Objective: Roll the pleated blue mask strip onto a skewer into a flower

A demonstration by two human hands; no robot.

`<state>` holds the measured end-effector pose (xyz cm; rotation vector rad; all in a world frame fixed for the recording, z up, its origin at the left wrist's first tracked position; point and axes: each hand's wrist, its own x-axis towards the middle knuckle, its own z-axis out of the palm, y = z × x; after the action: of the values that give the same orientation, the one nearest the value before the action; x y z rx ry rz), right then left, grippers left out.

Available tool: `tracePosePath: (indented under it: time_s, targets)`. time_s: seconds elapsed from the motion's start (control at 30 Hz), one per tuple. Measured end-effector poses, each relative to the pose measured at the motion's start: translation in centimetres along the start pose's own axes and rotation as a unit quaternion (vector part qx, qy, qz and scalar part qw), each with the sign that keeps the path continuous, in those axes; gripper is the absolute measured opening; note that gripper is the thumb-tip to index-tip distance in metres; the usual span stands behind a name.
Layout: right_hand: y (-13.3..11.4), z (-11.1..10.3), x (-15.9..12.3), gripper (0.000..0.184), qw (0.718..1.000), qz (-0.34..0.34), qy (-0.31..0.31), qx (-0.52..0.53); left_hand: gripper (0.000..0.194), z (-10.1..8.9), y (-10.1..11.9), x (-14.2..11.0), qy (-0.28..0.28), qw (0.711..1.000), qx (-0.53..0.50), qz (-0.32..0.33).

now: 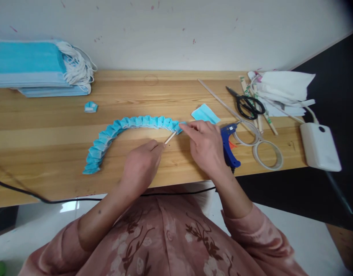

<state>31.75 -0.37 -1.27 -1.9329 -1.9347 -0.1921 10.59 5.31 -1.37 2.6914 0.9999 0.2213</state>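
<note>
A curved strip of pleated blue mask material (107,134) lies on the wooden table. My left hand (143,163) is closed around a thin pale wooden stick (170,138), whose tip meets the strip's right end. At that same end, the fingers of my right hand (206,143) are bent together and press on the blue folds; what lies under the fingertips is partly hidden. A flat blue piece of mask fabric (205,113) rests just beyond my right hand. Close beside that hand lies a blue glue gun (229,143).
Stacked blue masks (27,63) stand at back left, near a small folded blue piece (91,107). Black-handled scissors (247,105), tape rolls (267,155), wrapped sticks (259,119) and a white device (320,147) occupy the right. A black cable (75,200) runs along the front edge.
</note>
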Motion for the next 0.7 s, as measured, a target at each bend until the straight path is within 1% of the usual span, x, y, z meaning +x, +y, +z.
tracePosePath:
  time_s: [0.07,0.17,0.3,0.43,0.5,0.6,0.67,0.7]
  targets:
    - [0.1,-0.4,-0.5,0.049,1.0,0.017,0.017,0.005,0.034,-0.1,0.0,0.0,-0.002,1.0,0.002,0.002]
    - [0.1,-0.6,-1.0,0.048,0.999,0.031,0.007,0.007,0.032,-0.1,-0.1,0.0,0.003,1.0,0.005,0.003]
    - [0.0,0.1,-1.0,0.044,1.0,0.011,-0.003,0.01,0.034,-0.1,-0.1,0.0,0.009,1.0,0.009,0.008]
    - [-0.3,1.0,-0.6,0.042,1.0,0.008,-0.006,-0.009,0.036,-0.1,0.0,0.1,-0.001,1.0,0.007,0.004]
    - [-0.5,1.0,-0.3,0.041,1.0,0.009,-0.012,-0.017,0.035,-0.2,0.1,0.1,-0.007,1.0,0.005,-0.002]
    - [-0.4,0.2,-0.2,0.042,1.0,0.0,-0.015,-0.012,0.033,-0.4,0.1,0.1,-0.017,1.0,0.005,-0.006]
    - [0.3,-1.2,-0.7,0.044,1.0,0.004,-0.007,-0.016,0.033,-0.5,0.0,-0.1,-0.016,1.0,0.008,-0.003]
    - [0.8,-2.0,-1.1,0.045,1.0,0.017,0.001,-0.027,0.033,-0.5,-0.1,-0.2,-0.012,1.0,0.01,-0.002]
